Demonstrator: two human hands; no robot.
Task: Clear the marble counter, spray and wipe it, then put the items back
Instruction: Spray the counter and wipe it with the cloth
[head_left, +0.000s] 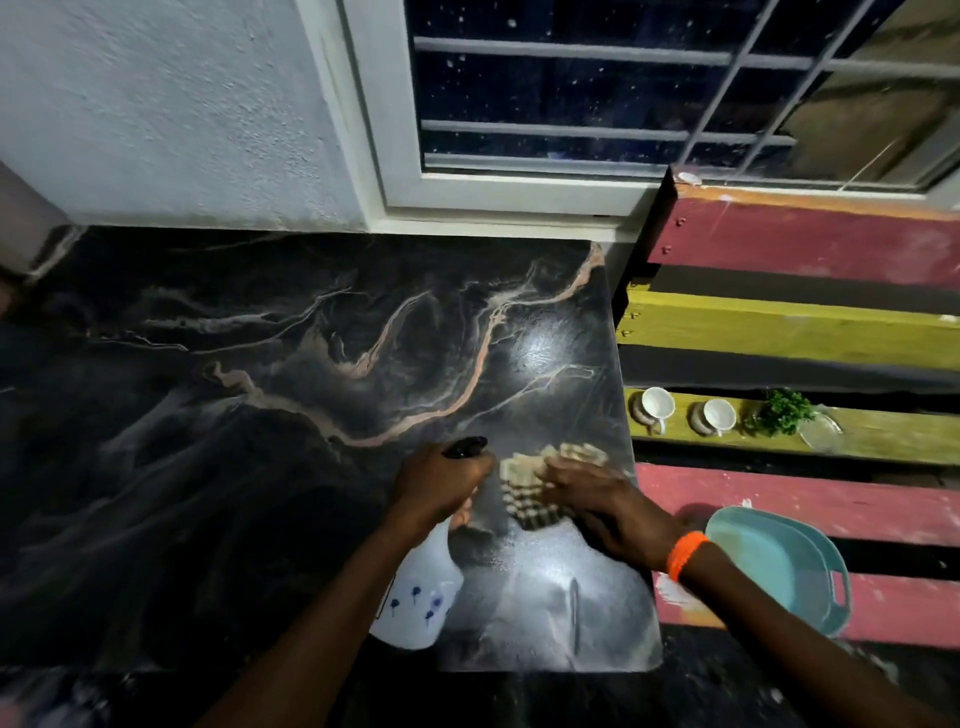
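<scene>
**Marble top mid-wipe**

Black marble table (311, 364) lies bare and wet near its right edge. The left hand (441, 486) grips a spray bottle (421, 597), fingers closed round its neck. The right hand (608, 509) presses flat, fingers spread, on a cloth (524, 483). Overlapping strokes toward the edge would likely avoid streaks.

Both bare forearms reach forward from the lower edge of the view. The left hand (441, 483) is curled in a fist-like grip, knuckles up. The right hand (602, 506) lies flat, palm down, fingers (558, 475) extended and blurred, an orange wristband (684, 555) on its wrist.
</scene>
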